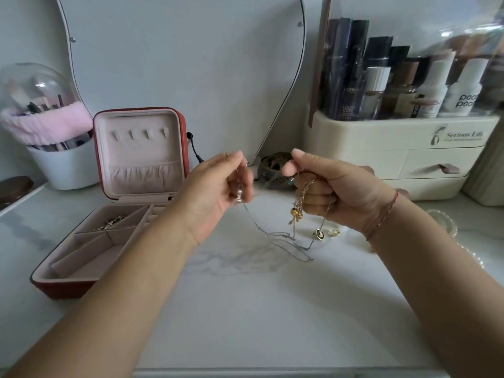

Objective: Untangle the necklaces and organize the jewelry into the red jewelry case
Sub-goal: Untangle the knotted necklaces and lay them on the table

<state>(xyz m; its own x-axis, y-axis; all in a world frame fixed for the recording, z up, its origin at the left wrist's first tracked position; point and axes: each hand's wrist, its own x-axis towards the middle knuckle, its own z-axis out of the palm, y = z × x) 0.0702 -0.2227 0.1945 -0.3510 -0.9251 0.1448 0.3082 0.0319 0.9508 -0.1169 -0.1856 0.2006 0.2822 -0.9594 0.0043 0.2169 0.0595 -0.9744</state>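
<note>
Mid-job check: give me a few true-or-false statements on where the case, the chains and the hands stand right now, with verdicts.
1. The red jewelry case stands open with its lid upright. True.
2. Each hand holds chain. True: the left hand pinches a silver chain, and the right hand grips gold chains.
3. Every compartment in the case is bare. False: a piece of jewelry lies in a rear compartment.
4. The silver chain hangs clear of the table. False: its slack lies on the marble table.
5. Small loose pieces lie on the table near the right hand. True.
</note>
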